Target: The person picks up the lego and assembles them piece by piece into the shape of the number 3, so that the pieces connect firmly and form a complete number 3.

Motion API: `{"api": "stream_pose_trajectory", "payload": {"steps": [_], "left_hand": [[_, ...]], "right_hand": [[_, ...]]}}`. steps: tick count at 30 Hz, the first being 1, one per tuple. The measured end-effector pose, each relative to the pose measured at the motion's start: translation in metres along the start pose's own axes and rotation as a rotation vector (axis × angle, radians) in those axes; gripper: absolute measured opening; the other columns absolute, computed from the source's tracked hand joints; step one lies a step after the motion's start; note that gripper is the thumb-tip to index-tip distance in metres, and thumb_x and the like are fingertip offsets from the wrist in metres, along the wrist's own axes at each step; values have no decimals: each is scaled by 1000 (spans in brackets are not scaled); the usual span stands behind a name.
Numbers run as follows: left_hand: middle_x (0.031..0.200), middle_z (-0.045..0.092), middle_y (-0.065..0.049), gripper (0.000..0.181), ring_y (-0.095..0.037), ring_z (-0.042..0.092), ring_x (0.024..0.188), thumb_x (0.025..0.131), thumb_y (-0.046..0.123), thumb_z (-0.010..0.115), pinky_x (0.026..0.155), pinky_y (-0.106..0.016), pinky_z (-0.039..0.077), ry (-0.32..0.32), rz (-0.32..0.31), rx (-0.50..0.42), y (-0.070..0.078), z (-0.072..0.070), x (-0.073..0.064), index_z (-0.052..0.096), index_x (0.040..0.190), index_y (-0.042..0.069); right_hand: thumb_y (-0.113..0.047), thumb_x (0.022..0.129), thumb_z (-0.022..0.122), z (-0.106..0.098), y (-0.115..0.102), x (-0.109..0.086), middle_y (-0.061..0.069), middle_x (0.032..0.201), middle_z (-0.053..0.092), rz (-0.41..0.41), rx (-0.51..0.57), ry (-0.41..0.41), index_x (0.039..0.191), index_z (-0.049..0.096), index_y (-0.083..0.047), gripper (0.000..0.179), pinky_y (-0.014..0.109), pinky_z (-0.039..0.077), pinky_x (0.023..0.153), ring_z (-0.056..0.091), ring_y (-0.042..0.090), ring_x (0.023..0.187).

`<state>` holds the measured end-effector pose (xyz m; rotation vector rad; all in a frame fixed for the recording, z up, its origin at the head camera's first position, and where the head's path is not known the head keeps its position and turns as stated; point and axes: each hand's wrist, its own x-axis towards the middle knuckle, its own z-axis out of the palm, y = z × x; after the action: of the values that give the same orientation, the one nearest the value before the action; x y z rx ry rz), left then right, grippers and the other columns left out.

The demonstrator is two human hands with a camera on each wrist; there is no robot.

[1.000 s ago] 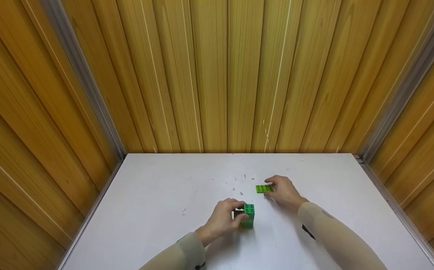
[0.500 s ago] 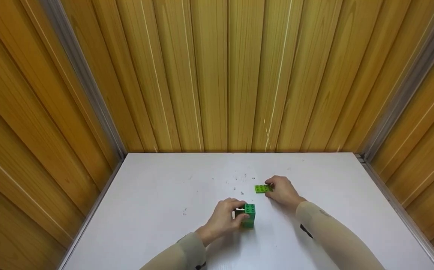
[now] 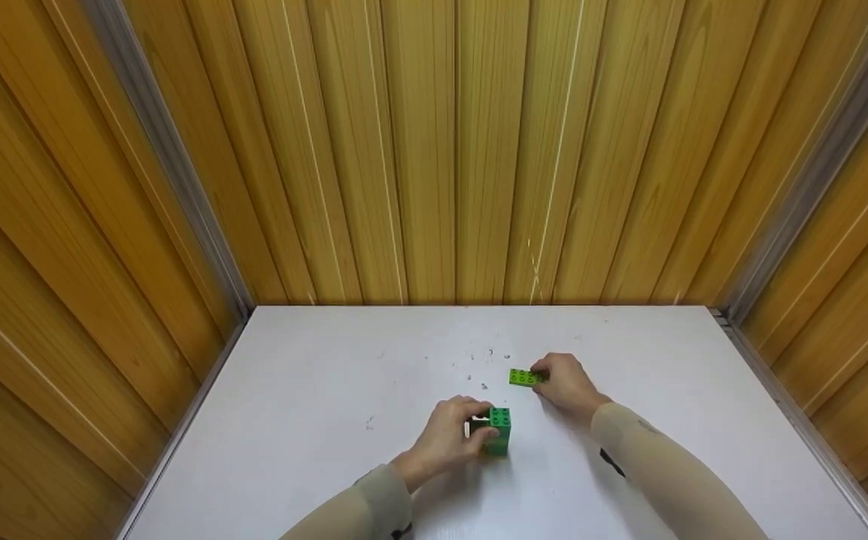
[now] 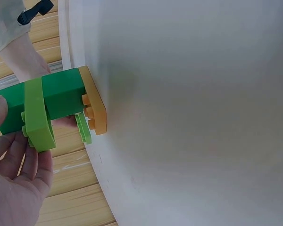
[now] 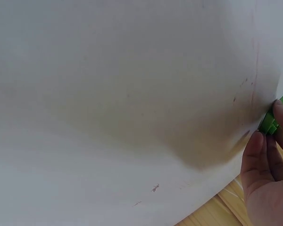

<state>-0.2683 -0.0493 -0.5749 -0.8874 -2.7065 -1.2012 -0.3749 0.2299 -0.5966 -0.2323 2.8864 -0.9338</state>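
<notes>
In the head view my left hand (image 3: 445, 431) grips a stack of toy building bricks (image 3: 500, 436), which stands upright on the white table. The left wrist view shows its layers: two dark green bricks (image 4: 63, 94) with a lime green plate (image 4: 39, 115) between them, and an orange plate (image 4: 96, 104) at the base. The lime plate juts out toward my fingers. Farther back and to the right, my right hand (image 3: 565, 382) pinches one end of a flat lime green studded brick (image 3: 521, 376). My fingertips hide that end. The right wrist view catches only part of this brick (image 5: 270, 123).
The white table (image 3: 313, 390) bears small dark scuff marks (image 3: 484, 386) left of the flat brick. Wood-patterned panels (image 3: 418, 150) rise behind the table and on both sides, with grey metal posts (image 3: 171, 150) at the corners.
The fingers of my right hand have closed in on the flat lime brick, which has slid very slightly left. My left hand and the stack stay almost still.
</notes>
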Motion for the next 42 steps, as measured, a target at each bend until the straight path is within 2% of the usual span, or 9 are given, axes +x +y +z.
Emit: {"api": "stream_pose_trajectory", "payload": {"steps": [3, 11, 17, 25, 28, 35, 42], "left_hand": [[113, 84, 1, 24, -3, 72, 102, 104, 23, 82, 94, -36, 67, 0, 11, -7, 1, 0, 0, 83, 126, 13], [114, 83, 3, 24, 0, 72, 103, 105, 22, 81, 93, -24, 62, -22, -11, -54, 2, -2, -1, 82, 127, 14], [118, 84, 0, 28, -3, 74, 107, 104, 22, 81, 97, -26, 63, -27, -25, -90, 1, -2, -2, 82, 131, 13], [123, 84, -2, 31, -6, 75, 111, 103, 21, 83, 99, -28, 65, -40, -29, -129, 0, -3, -2, 81, 133, 12], [124, 84, -3, 31, -8, 77, 112, 103, 20, 83, 99, -29, 65, -31, -15, -136, -1, -2, -2, 81, 132, 11], [123, 85, -9, 33, -18, 80, 113, 102, 18, 84, 98, -30, 66, 3, 20, -130, -3, 1, -1, 80, 131, 5], [128, 83, -8, 38, -17, 79, 118, 102, 21, 83, 101, -30, 65, -18, -9, -123, -2, 0, -2, 78, 137, 6]], "right_hand": [[-2, 96, 82, 1, 1, -1, 14, 121, 81, -20, -18, 20, 126, 82, 0, 30, 57, 60, 111, 75, 31, 117], [-6, 97, 82, 1, 1, -7, 14, 123, 81, -49, -56, 38, 125, 82, -1, 29, 59, 58, 114, 73, 34, 122], [-6, 96, 82, -3, -1, -11, 13, 122, 80, -57, -69, 39, 126, 82, -1, 31, 59, 58, 114, 74, 34, 122], [-9, 97, 83, -9, -11, -16, 11, 128, 78, 32, 16, 8, 133, 80, -4, 36, 59, 55, 118, 70, 32, 129], [-11, 98, 83, -9, -16, -19, 9, 128, 77, 37, 50, 6, 133, 80, -7, 35, 59, 53, 120, 69, 32, 130], [-13, 98, 84, -10, -21, -25, 7, 121, 80, -107, 23, 46, 126, 84, -7, 29, 60, 56, 114, 73, 32, 122], [-11, 95, 84, -15, -23, -29, 5, 116, 81, -168, 7, 74, 125, 84, -7, 31, 55, 61, 106, 75, 26, 114]]}}
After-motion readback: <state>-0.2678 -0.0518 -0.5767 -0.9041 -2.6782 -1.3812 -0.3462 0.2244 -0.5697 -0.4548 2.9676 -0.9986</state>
